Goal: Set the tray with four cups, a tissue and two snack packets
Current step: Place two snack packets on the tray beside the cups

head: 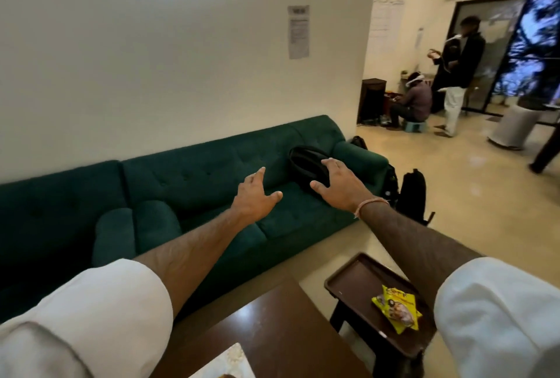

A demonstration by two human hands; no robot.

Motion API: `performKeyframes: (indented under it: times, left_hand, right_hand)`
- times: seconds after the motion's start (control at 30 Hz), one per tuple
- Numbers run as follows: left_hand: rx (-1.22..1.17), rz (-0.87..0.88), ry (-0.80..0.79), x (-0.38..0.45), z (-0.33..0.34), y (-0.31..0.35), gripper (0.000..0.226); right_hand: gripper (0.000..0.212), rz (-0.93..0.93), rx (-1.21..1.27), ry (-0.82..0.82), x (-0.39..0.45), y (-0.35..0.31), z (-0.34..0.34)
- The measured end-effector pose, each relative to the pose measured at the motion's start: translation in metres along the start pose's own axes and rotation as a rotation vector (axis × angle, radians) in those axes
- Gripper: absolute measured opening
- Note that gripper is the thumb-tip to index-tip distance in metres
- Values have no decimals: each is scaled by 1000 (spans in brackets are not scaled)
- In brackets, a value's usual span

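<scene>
A dark brown tray [351, 283] rests on a small dark stool at the lower right. Two yellow snack packets [397, 309] lie overlapping on its near right part. No cups or tissue show in the head view. My left hand [254, 195] and my right hand [339, 183] are stretched out at arm's length over the green sofa, well above and beyond the tray. Both are empty with fingers spread. The right wrist wears a thin thread band.
A long green sofa [188, 183] runs along the white wall, with a black bag [306, 165] on its seat. A brown table [266, 335] sits at the bottom. Black backpacks [412, 192] stand on the floor. Two people [454, 74] are at the far right.
</scene>
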State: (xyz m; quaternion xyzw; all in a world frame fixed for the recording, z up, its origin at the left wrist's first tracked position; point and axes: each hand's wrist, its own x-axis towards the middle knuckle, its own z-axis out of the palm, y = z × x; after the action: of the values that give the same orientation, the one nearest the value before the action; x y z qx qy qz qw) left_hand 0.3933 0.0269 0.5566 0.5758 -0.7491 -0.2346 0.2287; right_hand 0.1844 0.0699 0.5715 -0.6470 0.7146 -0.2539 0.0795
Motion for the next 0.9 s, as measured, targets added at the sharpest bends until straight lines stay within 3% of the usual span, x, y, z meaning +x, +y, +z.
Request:
performKeyframes:
  times: [0.3,0.67,0.9]
  left_hand:
    - [-23,-31,-192,89,155,44,81]
    - [-18,-223,-413,133,376,30,79]
    - [2,-301,-558,152,510,11,80]
  right_hand:
    - [68,166,-10,-103,39,170,25]
    - [61,243,11,-336,52,371,113]
    - [64,405,58,-490,37,490,191]
